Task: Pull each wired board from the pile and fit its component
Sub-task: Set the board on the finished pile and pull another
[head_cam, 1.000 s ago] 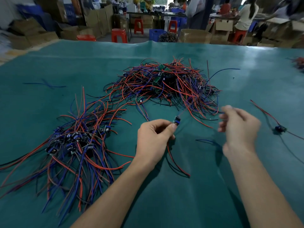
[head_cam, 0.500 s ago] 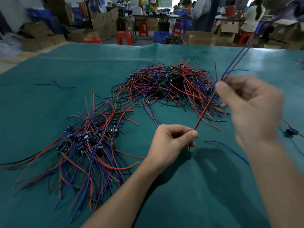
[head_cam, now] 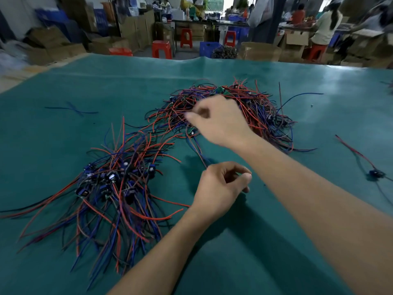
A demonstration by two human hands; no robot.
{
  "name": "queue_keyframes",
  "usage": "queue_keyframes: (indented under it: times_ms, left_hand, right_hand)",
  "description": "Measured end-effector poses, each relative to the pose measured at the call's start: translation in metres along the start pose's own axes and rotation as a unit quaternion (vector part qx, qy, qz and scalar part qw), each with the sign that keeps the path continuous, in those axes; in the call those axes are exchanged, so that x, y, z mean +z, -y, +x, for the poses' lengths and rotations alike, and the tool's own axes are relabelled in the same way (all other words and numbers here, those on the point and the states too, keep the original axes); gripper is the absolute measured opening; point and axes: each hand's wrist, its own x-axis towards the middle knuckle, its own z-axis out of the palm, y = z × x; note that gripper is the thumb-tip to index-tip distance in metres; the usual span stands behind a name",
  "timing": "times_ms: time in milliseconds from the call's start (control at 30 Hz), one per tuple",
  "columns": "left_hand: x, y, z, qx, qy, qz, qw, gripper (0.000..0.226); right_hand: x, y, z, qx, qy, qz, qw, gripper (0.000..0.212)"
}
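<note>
Reaching into far tangled pile of red/blue wired green circuit boards (head_cam: pixel 229 111) w/ right hand (head_cam: pixel 217 122), at centre-rear of teal cloth-covered worktable (head_cam: pixel 319 209). Fingertips bunched at pile's near-left edge, apparently pinching a wire; motion blur, so exact grip cannot be confirmed. Left hand (head_cam: pixel 221 188) low over table, near side of pile, fingers curled, thumb against forefinger. Looks pinched on something small, poss. the component or the thin wire (head_cam: pixel 198 152) running up toward a small green board w/ white part (head_cam: pixel 191 132) at pile edge; contents not visible, cannot tell.

Progress, as judged from layout:
- Near-left heap of red/blue wired boards w/ dark blue block components (head_cam: pixel 110 188): fitted units, approx. same bulk as far pile. Est. roughly halfway.
- Far pile: bare green boards visible on top, so unfitted stock remains, sizeable.
- Single wired unit w/ dark blue component (head_cam: pixel 375 173) lying apart at right edge; status unclear, poss. done or reject.
- Loose blue wire offcuts (head_cam: pixel 72 109) far left, not part of count.

Current step est.: pull of next board, fit not yet begun. Remaining: repeat pull/fit until far pile cleared.
</note>
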Motion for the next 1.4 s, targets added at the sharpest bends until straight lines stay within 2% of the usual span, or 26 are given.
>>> queue_keyframes:
  times_ms: [67, 133, 200, 333, 500, 667, 800, 900, 1000, 1167, 1200, 1300, 1333, 1400]
  left_hand:
    - [-0.001, 0.0, 0.001, 0.002, -0.006, 0.012, 1.0, 0.006]
    - [-0.001, 0.0, 0.001, -0.005, -0.009, 0.008, 1.0, 0.012]
    - [0.0, 0.0, 0.001, -0.015, -0.008, -0.004, 1.0, 0.014]
    - [0.0, 0.0, 0.001, -0.025, -0.008, -0.008, 1.0, 0.013]
    - [0.0, 0.001, 0.002, -0.031, -0.012, -0.02, 0.999, 0.015]
    - [-0.002, -0.001, 0.004, -0.025, -0.036, -0.005, 0.999, 0.013]
    - [-0.001, -0.007, 0.005, -0.053, -0.075, -0.055, 0.994, 0.018]
    - [-0.001, -0.011, 0.006, -0.07, -0.092, -0.112, 0.987, 0.03]
    - [-0.003, -0.01, 0.004, -0.058, -0.086, -0.09, 0.991, 0.02]
    - [-0.003, -0.011, 0.004, -0.049, -0.099, -0.066, 0.992, 0.011]
    - [-0.003, -0.011, 0.004, -0.045, -0.104, -0.063, 0.992, 0.013]
    - [-0.003, -0.011, 0.004, -0.054, -0.1, -0.096, 0.989, 0.018]
    - [-0.003, -0.011, 0.003, -0.057, -0.096, -0.107, 0.988, 0.019]
    - [-0.002, -0.012, 0.003, -0.058, -0.096, -0.115, 0.987, 0.02]
  right_hand:
    - [0.004, -0.049, -0.001, 0.081, -0.012, -0.132, 0.988, 0.023]
    - [0.008, -0.093, -0.007, 0.13, -0.015, -0.214, 0.968, 0.027]
    - [0.011, -0.121, -0.014, 0.14, -0.04, -0.24, 0.96, 0.03]
    - [0.008, -0.132, -0.011, 0.152, -0.067, -0.223, 0.961, 0.021]
    - [0.002, -0.126, -0.006, 0.163, -0.054, -0.111, 0.979, 0.022]
    - [-0.019, -0.114, -0.03, 0.212, -0.066, 0.062, 0.973, 0.03]
    - [-0.028, -0.09, -0.077, 0.201, 0.057, 0.275, 0.938, 0.029]
    - [-0.027, -0.076, -0.108, 0.151, 0.162, 0.332, 0.917, 0.018]
    - [-0.023, -0.073, -0.122, 0.134, 0.215, 0.352, 0.901, 0.014]
    - [-0.018, -0.078, -0.125, 0.124, 0.195, 0.374, 0.898, 0.02]
    - [-0.016, -0.08, -0.124, 0.128, 0.16, 0.371, 0.906, 0.02]
    - [-0.01, -0.09, -0.119, 0.124, -0.017, 0.311, 0.942, 0.018]
    - [-0.009, -0.092, -0.119, 0.121, -0.035, 0.294, 0.947, 0.015]
    - [-0.005, -0.09, -0.12, 0.119, 0.0, 0.304, 0.945, 0.011]
